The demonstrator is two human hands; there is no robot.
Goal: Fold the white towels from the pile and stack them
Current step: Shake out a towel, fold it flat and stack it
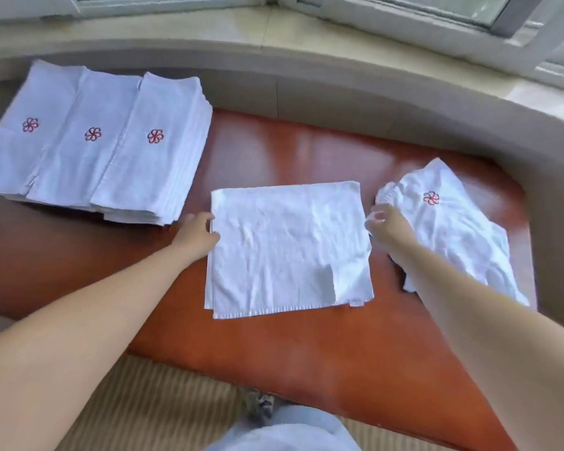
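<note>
Red-brown table [306, 151] — white towel [287, 249], half-folded, creased, flat

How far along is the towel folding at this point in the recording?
Done: three stacks of folded towels lie side by side at the table's far left, red flower marks up. In hand: a half-folded towel lies flat in the middle, the left hand at its left edge and the right hand at its right edge. Left: a small crumpled pile on the right, seemingly only a towel or two.

Three folded towel stacks [92, 141], one half-folded towel [287, 245] — one crumpled pile [453, 229], two hands [197, 231].
</note>
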